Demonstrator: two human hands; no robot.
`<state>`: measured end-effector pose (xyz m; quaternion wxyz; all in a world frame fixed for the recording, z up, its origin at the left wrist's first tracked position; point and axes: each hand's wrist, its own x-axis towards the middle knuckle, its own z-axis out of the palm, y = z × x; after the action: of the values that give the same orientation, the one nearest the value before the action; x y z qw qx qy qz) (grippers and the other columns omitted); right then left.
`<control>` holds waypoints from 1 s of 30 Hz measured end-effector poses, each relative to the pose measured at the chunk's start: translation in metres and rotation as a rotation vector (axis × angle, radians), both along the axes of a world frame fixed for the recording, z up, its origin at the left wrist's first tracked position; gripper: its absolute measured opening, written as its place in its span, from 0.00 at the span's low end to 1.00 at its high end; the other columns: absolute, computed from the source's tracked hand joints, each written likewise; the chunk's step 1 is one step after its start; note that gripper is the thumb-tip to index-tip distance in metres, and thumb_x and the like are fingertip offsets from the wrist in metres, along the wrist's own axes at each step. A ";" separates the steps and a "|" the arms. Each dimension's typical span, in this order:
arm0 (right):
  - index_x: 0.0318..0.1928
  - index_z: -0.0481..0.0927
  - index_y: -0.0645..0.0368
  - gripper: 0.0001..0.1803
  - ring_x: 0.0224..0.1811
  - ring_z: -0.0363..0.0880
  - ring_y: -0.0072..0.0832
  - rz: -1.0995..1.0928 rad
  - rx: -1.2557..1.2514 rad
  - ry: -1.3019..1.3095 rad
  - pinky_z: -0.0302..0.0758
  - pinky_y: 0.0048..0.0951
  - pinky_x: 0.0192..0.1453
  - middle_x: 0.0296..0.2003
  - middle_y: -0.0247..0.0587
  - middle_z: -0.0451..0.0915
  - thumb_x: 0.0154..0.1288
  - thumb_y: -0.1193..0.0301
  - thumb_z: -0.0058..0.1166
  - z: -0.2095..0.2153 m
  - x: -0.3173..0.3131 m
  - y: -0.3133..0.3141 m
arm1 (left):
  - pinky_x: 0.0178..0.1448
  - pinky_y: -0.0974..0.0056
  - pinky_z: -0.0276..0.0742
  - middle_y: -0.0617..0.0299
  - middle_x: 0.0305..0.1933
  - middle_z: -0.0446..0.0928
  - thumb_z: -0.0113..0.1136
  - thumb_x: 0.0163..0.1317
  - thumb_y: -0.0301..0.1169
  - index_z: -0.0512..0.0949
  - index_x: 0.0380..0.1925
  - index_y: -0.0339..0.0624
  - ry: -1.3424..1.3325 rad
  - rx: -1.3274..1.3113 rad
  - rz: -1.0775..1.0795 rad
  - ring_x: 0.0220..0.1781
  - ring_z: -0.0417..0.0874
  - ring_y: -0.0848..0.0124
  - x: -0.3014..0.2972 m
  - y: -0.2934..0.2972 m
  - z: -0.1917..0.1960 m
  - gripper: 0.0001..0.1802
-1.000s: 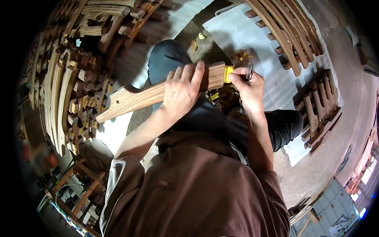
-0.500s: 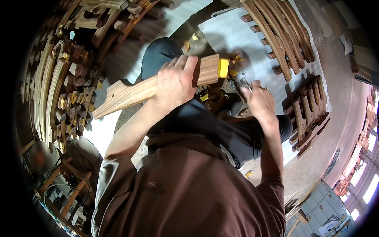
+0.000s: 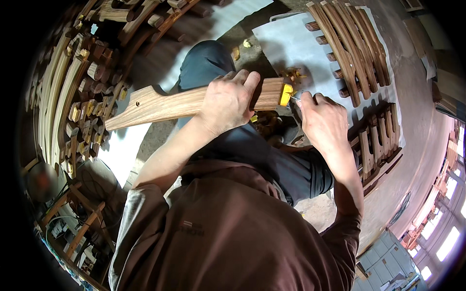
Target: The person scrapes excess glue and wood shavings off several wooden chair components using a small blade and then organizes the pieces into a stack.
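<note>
Wooden plank (image 3: 170,103), middle under left hand (image 3: 227,101)

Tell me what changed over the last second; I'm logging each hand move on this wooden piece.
The right hand came off the yellow-tipped end of the wooden piece, dropped away, then returned beside it, now holding a thin tool at the tip. The left hand kept its grip around the piece, which stayed across the knee.
</note>
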<state>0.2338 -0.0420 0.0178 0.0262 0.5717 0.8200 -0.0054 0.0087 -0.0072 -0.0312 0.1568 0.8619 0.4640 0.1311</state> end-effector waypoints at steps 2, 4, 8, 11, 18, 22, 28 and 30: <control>0.34 0.72 0.59 0.06 0.23 0.80 0.45 0.024 -0.009 -0.027 0.76 0.42 0.27 0.23 0.47 0.76 0.65 0.69 0.52 -0.004 -0.002 0.002 | 0.41 0.59 0.78 0.57 0.39 0.75 0.77 0.35 0.34 0.69 0.42 0.43 -0.017 0.018 -0.003 0.40 0.82 0.58 0.001 -0.001 -0.001 0.33; 0.34 0.73 0.59 0.05 0.23 0.81 0.44 0.039 -0.021 -0.060 0.76 0.42 0.28 0.23 0.46 0.77 0.63 0.71 0.51 -0.006 -0.005 0.003 | 0.41 0.60 0.78 0.57 0.39 0.75 0.77 0.35 0.34 0.69 0.42 0.44 -0.049 0.019 -0.012 0.40 0.82 0.59 0.003 -0.003 -0.005 0.33; 0.34 0.73 0.61 0.04 0.25 0.83 0.43 0.004 -0.082 -0.120 0.78 0.42 0.30 0.24 0.47 0.79 0.58 0.75 0.50 -0.008 -0.015 0.001 | 0.41 0.60 0.79 0.58 0.38 0.75 0.77 0.36 0.34 0.69 0.42 0.45 -0.017 0.017 0.000 0.40 0.82 0.59 0.007 -0.003 -0.007 0.32; 0.35 0.74 0.62 0.05 0.27 0.84 0.43 -0.015 -0.186 -0.164 0.79 0.42 0.31 0.24 0.49 0.80 0.56 0.76 0.50 -0.001 -0.018 -0.001 | 0.41 0.59 0.79 0.58 0.37 0.76 0.75 0.37 0.32 0.70 0.42 0.46 -0.023 0.001 -0.003 0.40 0.83 0.60 0.003 -0.006 -0.010 0.30; 0.38 0.83 0.59 0.08 0.30 0.85 0.40 -0.114 -0.209 -0.051 0.80 0.39 0.32 0.31 0.49 0.83 0.59 0.74 0.53 -0.009 0.043 -0.016 | 0.36 0.53 0.80 0.53 0.37 0.80 0.71 0.39 0.30 0.70 0.42 0.46 -0.083 -0.013 0.095 0.35 0.84 0.53 -0.004 0.021 -0.003 0.28; 0.53 0.80 0.48 0.21 0.43 0.83 0.36 -0.044 0.348 0.363 0.82 0.31 0.36 0.44 0.38 0.82 0.57 0.72 0.58 -0.011 0.056 -0.027 | 0.38 0.51 0.80 0.50 0.33 0.82 0.73 0.39 0.34 0.71 0.53 0.45 -0.031 -0.076 -0.042 0.35 0.84 0.50 0.036 0.031 0.020 0.36; 0.32 0.80 0.49 0.04 0.34 0.80 0.33 0.358 0.457 0.548 0.78 0.34 0.29 0.30 0.30 0.78 0.57 0.66 0.55 -0.062 0.009 0.012 | 0.39 0.46 0.77 0.44 0.35 0.81 0.70 0.42 0.31 0.70 0.52 0.43 -0.021 -0.156 -0.103 0.39 0.82 0.42 -0.001 0.009 0.008 0.34; 0.30 0.81 0.49 0.05 0.35 0.81 0.33 0.415 0.486 0.521 0.78 0.34 0.29 0.28 0.31 0.80 0.57 0.65 0.54 -0.071 0.013 -0.002 | 0.41 0.48 0.76 0.43 0.34 0.79 0.66 0.42 0.29 0.69 0.54 0.44 -0.126 -0.108 -0.236 0.39 0.81 0.40 -0.004 0.001 -0.016 0.33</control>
<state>0.2471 -0.0442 -0.0530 -0.3174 0.3632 0.8746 0.0491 0.0042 -0.0063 -0.0471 0.2462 0.8910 0.3548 0.1403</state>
